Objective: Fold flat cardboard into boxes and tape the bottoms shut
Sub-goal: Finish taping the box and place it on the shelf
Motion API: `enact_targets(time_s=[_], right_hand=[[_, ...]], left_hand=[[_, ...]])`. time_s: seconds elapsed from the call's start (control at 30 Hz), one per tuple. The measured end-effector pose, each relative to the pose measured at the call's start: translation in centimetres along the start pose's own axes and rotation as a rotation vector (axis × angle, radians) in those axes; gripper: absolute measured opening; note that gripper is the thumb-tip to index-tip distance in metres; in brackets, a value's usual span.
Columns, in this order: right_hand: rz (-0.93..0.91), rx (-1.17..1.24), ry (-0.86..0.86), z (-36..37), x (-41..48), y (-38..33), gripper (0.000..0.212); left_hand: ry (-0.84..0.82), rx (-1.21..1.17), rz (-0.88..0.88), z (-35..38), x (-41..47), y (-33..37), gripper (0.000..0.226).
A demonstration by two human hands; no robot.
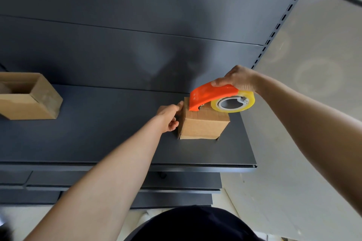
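Your right hand [239, 79] is gripping the tape dispenser [211, 94], hiding the box [203, 125] top; your left hand [169, 117] is clasping its side.

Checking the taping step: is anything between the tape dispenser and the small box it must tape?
Nothing visible. The tape dispenser, gripped by the right hand, touches the small box on top; the left hand holds its left side.

Bright daylight from upper right, falling on the pale wall [313, 45] with faint ring-shaped flares. Soft, diffuse shadow across the dark back panel [176, 60]. Sheen on the orange tape dispenser [211, 94]. Strong wide-angle bending at edges; lower corners blurred.
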State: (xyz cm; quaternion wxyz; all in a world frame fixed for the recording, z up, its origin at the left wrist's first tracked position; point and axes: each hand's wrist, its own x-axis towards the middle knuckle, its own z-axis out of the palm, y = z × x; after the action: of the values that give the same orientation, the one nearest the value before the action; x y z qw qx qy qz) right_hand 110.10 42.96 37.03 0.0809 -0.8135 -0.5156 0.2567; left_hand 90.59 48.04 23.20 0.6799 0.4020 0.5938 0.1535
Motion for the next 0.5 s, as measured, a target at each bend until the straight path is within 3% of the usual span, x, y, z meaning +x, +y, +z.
enact_targets(time_s=[0.17,0.27,0.4,0.5], right_hand=[[0.007,-0.015,0.007,-0.1,0.0,0.1,0.059],[0.015,-0.009,0.011,-0.2,0.1,0.2,0.059],[0.016,0.022,0.018,0.0,0.1,0.2,0.056],[0.021,0.026,0.005,0.0,0.1,0.2,0.055]], left_hand=[[0.009,0.101,-0.081,-0.3,-0.6,-1.4,0.043],[0.103,0.141,-0.085,-0.1,-0.7,-3.6,0.043],[0.210,0.022,0.284,0.8,-0.6,-3.0,0.014],[0.151,-0.005,0.565,1.2,-1.7,-1.2,0.016]])
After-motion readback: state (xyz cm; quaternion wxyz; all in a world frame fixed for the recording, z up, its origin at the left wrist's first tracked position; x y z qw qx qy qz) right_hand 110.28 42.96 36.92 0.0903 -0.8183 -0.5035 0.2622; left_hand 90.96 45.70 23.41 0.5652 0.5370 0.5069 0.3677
